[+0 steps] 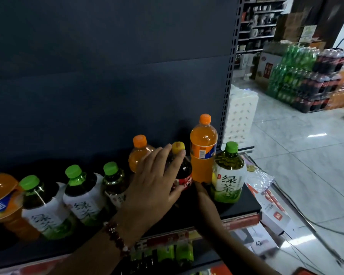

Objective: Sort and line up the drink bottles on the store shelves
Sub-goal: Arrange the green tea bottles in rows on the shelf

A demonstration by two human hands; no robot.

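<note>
On the dark shelf (244, 208) stand several drink bottles. My left hand (153, 181), with a bead bracelet at the wrist, grips a dark cola bottle (185, 171) with a yellow cap; the thumb is low on its label and a fingertip is by the cap. Right of it stands a tall orange soda bottle (204, 149), then a green tea bottle (229, 177). Another orange soda bottle (139, 151) stands behind my hand. Three green tea bottles (78, 195) line up to the left, past them a blurred orange bottle (2, 197). My right hand (199, 186) reaches to the orange bottle's base, its fingers hidden.
A perforated shelf upright (229, 76) ends the dark back panel. Beyond it stand a white pack of paper rolls (240, 114) and stacked packs of green and cola bottles (298, 82) on the tiled floor. Cardboard and plastic wrap (264, 187) lie beside the shelf. A lower shelf holds green bottles (184, 253).
</note>
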